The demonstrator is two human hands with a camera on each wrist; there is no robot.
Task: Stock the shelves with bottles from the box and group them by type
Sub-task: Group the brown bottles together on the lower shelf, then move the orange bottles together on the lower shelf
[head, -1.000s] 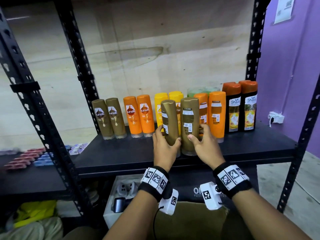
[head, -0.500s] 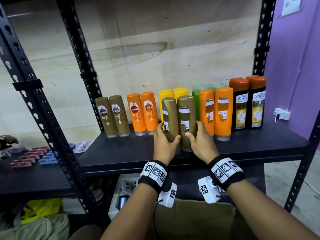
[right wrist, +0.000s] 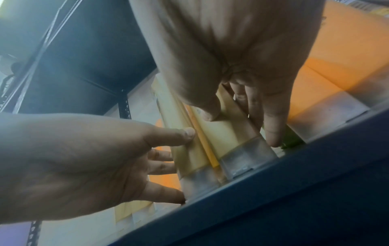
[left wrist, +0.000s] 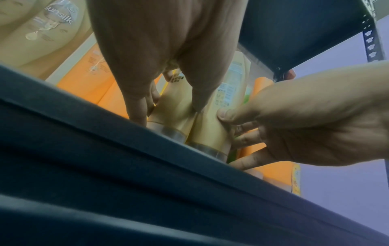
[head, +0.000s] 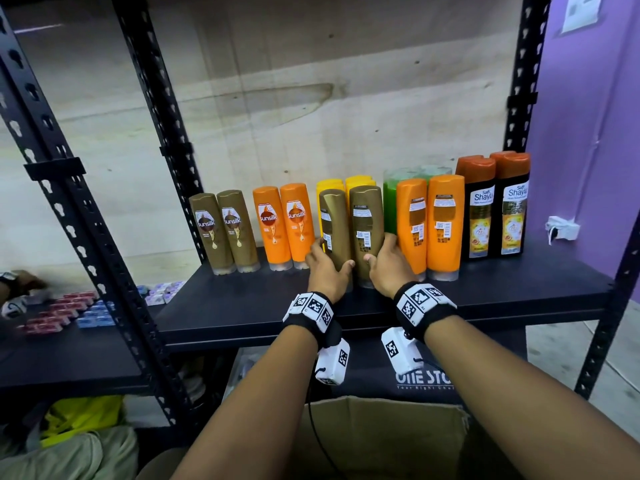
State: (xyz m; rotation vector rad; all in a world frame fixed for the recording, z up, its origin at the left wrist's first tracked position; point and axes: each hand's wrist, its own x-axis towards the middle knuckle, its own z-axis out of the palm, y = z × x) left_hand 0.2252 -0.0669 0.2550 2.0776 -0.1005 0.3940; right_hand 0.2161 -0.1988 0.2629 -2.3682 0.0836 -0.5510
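The left hand [head: 325, 270] is curled round the left gold bottle [head: 334, 230], thumb in front and fingers behind, while the right hand [head: 388, 268] grips the right gold bottle [head: 367, 233] the same way. Both bottles stand cap-down on the shelf [head: 381, 306], side by side and touching, their back labels toward the camera, just in front of the yellow bottles [head: 346, 185]. Out from the hands, counted along the row: two gold bottles [head: 223, 233] facing forward at the left end, two forward-facing orange bottles [head: 284, 226] next, two yellow ones partly hidden behind the held pair, one green bottle [head: 391, 202], though more may hide behind, two backward-facing orange bottles [head: 429, 226], and two dark orange-capped bottles [head: 495, 206] at the right end. I judge the stocking well along, with most types already paired. The held gold pair, however, stands apart from its matching pair at the left, so grouping likely remains. The cardboard box [head: 381, 441] sits below; its contents are out of sight, so I cannot tell what is left.
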